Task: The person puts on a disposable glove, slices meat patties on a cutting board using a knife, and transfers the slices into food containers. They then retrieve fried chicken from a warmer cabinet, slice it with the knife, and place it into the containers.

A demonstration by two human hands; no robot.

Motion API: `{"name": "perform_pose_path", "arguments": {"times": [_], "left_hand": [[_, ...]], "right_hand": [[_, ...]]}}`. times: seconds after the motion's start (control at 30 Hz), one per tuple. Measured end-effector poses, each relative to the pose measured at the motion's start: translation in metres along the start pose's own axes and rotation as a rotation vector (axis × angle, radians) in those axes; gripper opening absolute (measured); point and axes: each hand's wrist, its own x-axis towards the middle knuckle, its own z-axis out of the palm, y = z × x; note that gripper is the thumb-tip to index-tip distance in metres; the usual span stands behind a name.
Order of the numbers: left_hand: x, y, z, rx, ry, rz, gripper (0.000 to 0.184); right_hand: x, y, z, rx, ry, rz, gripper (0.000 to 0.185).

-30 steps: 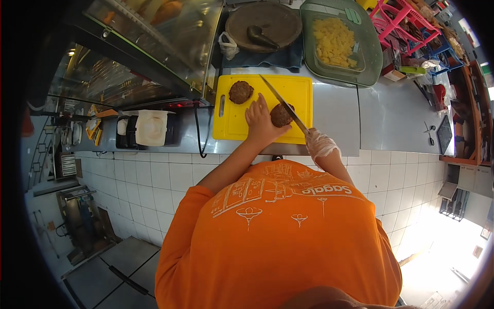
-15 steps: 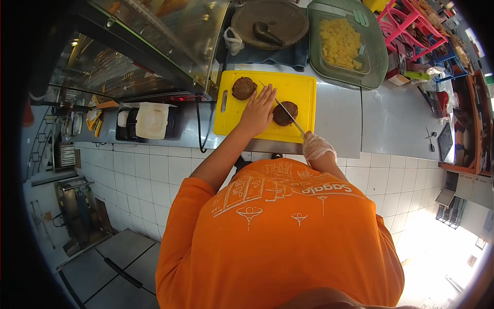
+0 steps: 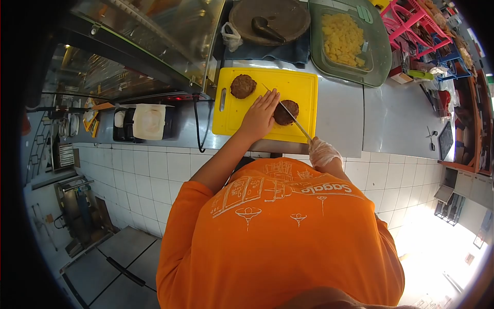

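On the yellow cutting board (image 3: 234, 116) lie two round brown patties. One patty (image 3: 243, 86) sits at the upper left, apart from both hands. Across the other patty (image 3: 283, 117), on the right, runs the thin blade of a knife (image 3: 300, 125), its tip beyond my left fingers. My right hand (image 3: 325, 153), in a clear plastic glove, is closed around the knife's handle near the board's lower right edge. My left hand (image 3: 261, 116) is bare, with fingers stretched out beside the blade and the right patty; whether the fingertips press on the blade I cannot tell.
Behind the board a stone mortar dish (image 3: 242, 23) with a dark pestle (image 3: 267, 30) rests on a blue cloth (image 3: 262, 54). A green tub (image 3: 378, 69) holds yellow chunks. A glass cabinet (image 3: 170, 36) stands left, and black bins (image 3: 125, 135) sit on the steel counter.
My right hand has drawn the knife slightly back toward me and to the right. My left hand has shifted slightly toward the right patty. Both patties stay on the board.
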Motion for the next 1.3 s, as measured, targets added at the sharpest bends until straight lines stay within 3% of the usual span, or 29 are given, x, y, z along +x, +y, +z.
{"name": "perform_pose_path", "arguments": {"times": [0.5, 0.6, 0.7, 0.8, 1.1, 1.3], "left_hand": [[0.007, -0.012, 0.015, -0.011, 0.046, -0.002, 0.055], [0.007, -0.007, 0.012, 0.009, 0.050, -0.024, 0.053], [0.011, -0.006, 0.003, -0.010, 0.016, -0.037, 0.051], [0.013, -0.002, -0.010, -0.063, 0.044, -0.025, 0.049], [0.032, 0.000, -0.008, -0.020, 0.062, 0.042, 0.049], [0.030, -0.007, 0.000, -0.014, 0.023, -0.003, 0.046]], "right_hand": [[0.025, 0.005, 0.034, -0.027, -0.101, -0.024, 0.027], [0.015, 0.009, 0.022, -0.269, -0.032, -0.230, 0.029], [0.016, 0.014, 0.028, -0.205, -0.023, -0.096, 0.029], [-0.010, -0.003, -0.026, 0.113, -0.077, 0.123, 0.028], [-0.002, 0.013, 0.002, -0.065, 0.061, 0.022, 0.028], [0.010, 0.016, 0.018, -0.028, -0.022, 0.017, 0.033]]}}
